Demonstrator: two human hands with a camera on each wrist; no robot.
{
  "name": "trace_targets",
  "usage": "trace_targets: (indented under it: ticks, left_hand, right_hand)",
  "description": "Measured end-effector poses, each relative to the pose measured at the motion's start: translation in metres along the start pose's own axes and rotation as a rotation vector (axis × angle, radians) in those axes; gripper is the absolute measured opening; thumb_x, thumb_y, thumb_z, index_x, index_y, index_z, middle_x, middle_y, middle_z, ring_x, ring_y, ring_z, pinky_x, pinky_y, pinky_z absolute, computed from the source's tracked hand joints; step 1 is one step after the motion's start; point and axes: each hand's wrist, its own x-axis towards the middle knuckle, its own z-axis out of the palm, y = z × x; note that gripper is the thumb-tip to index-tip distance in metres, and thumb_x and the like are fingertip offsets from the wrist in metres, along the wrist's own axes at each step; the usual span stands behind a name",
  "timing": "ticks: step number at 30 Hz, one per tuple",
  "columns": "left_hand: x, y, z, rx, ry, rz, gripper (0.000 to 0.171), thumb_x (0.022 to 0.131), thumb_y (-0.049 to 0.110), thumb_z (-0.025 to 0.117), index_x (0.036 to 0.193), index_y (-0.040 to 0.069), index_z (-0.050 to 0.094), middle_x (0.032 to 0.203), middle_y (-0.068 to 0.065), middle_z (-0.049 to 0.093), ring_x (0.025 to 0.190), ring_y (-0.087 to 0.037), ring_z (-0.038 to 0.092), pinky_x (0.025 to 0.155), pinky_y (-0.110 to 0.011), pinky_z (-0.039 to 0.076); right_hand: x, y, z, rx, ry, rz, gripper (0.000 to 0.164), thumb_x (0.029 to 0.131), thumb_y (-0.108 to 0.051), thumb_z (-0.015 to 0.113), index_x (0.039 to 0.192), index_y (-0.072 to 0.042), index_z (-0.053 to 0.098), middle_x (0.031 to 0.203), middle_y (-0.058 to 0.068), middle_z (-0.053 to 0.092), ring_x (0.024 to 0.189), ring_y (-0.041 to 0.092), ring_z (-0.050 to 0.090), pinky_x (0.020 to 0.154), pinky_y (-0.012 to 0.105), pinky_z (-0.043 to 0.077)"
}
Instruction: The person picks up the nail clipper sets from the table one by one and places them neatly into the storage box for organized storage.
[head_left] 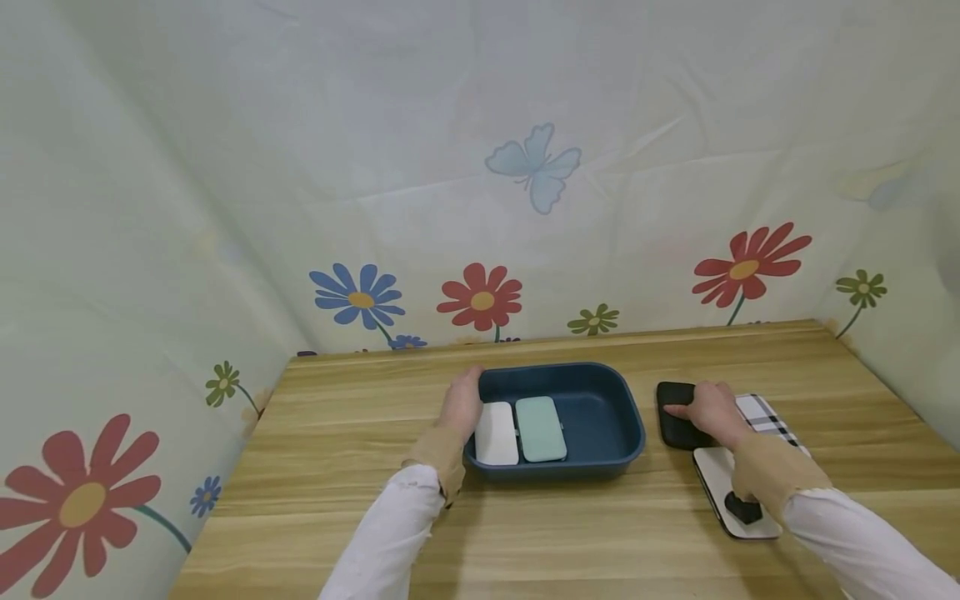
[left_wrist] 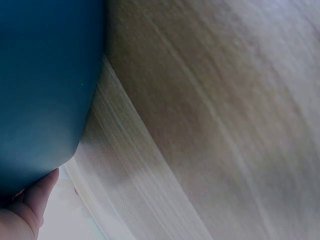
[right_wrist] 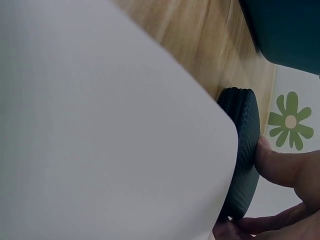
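Observation:
A dark blue rectangular bin (head_left: 525, 472) stands on the wooden table. My left hand (head_left: 462, 404) grips its far left corner; in the left wrist view a digit (left_wrist: 42, 192) lies against the outer wall. Inside, at the left, a white flat case (head_left: 497, 433) and a mint green one (head_left: 541, 429) lie side by side. To the right of the bin, my right hand (head_left: 716, 410) pinches a black rounded flat case (head_left: 675, 425). The right wrist view shows the thumb on the ribbed surface of the black case (right_wrist: 245, 155), fingers at its lower edge.
Under my right wrist lies a white flat case (head_left: 716, 475), and a black-and-white checked case (head_left: 761, 412) is just behind it. A flowered curtain (head_left: 637, 208) hangs along the table's back edge (head_left: 540, 340) and both sides.

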Motion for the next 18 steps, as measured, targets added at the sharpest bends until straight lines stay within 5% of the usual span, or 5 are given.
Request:
trace_targets:
  ticks: [6,18]
  left_hand:
    - [0.0002,0.0005,-0.0006,0.021,-0.002,-0.008,0.046,0.081,-0.018,0.05,0.123,0.001,0.051,0.12,-0.015,0.053,0.109,-0.027,0.05,0.09,-0.036,0.04]
    - [-0.0005,0.0001,-0.0009,0.008,0.003,-0.006,0.048,0.079,-0.019,0.052,0.122,0.001,0.051,0.122,-0.015,0.052,0.111,-0.027,0.048,0.091,-0.036,0.039]
  right_hand:
    - [0.0002,0.0009,0.0007,0.038,0.001,-0.008,0.04,0.082,-0.027,0.066,0.061,0.004,0.053,0.061,0.007,0.038,0.057,0.021,0.038,0.05,0.027,0.032]
    - [0.0048,0.0047,0.0008,0.142,-0.026,0.031,0.04,0.08,-0.027,0.068,0.071,0.009,0.053,0.066,0.009,0.038,0.062,0.024,0.04,0.053,0.03,0.035]
